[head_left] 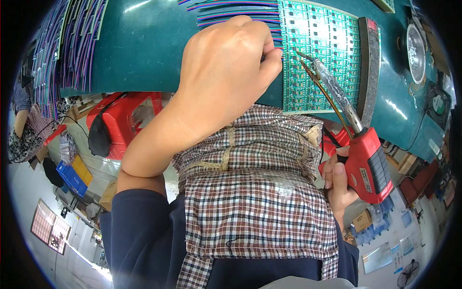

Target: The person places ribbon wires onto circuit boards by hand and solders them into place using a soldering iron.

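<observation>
My left hand (pixel 231 62) is closed in a pinch at the left edge of a green circuit board panel (pixel 322 62). Between thumb and forefinger is what looks like the end of a thin coloured wire, mostly hidden by the fingers. Several soldered wires (pixel 236 18) run leftward from the panel's far part. In my right hand (pixel 338 180) is a red soldering gun (pixel 369 166), gripped by its handle. Its tip and the thin feed tube beside it point at the panel's left edge, just right of my left fingertips; contact is unclear.
A dark bar (pixel 368 72) lies along the panel's right side on the green table (pixel 139 53). Boards with hanging wires (pixel 79 48) lie at the far left. A round metal dish (pixel 415 53) and a small fan (pixel 438 107) are at right. A red stool (pixel 125 125) stands below.
</observation>
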Demonstrator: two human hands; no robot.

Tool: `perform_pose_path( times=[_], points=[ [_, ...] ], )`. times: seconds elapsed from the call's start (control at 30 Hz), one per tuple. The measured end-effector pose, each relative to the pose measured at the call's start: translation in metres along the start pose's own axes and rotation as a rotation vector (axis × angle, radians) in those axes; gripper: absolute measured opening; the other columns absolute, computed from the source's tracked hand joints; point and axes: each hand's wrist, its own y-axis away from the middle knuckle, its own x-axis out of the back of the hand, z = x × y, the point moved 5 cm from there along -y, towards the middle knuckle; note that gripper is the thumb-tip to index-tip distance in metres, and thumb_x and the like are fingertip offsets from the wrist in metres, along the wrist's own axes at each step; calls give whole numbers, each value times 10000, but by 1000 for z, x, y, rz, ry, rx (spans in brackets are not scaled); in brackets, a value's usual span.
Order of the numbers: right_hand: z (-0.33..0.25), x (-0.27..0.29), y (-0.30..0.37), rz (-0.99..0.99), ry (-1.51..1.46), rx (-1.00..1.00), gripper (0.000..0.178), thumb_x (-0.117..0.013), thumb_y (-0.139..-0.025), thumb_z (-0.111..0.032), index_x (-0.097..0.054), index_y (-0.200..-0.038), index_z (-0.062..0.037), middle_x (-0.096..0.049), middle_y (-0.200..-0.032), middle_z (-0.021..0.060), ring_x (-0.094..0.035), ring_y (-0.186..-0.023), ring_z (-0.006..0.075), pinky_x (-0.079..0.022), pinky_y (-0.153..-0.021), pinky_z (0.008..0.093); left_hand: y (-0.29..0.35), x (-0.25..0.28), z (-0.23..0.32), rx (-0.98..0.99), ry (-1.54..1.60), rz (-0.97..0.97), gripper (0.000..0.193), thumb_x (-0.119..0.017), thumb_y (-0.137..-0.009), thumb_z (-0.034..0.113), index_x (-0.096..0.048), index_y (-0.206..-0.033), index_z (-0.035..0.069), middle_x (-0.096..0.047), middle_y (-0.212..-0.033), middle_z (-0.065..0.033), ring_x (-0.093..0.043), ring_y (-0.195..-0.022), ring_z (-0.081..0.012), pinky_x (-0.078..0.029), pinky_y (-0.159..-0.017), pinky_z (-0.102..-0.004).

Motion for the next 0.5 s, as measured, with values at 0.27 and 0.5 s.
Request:
perform_pose_path(
  times=[0.27, 0.5],
  points=[
    [6, 5, 7, -3, 77, 9, 181, -558, -912, -73, -517, -1021, 65, -480, -609, 47, -368, -419, 64, -334, -425, 227, 0, 3, 1, 16, 11, -12, 173, -723, -794, 128, -601, -737, 21, -593, -693, -49, -577, -567, -144, -476, -549, -267],
    [1, 1, 0, -97, 142, 40, 109, -552, -909, -63, -515, -903, 40, -492, -625, 55, -375, -429, 65, -335, -428, 220, -2, 3, -1, 14, 45, -30, 156, -729, -786, 133, -621, -747, 26, -595, -698, -39, -563, -570, -127, -462, -546, -256]
  ],
)
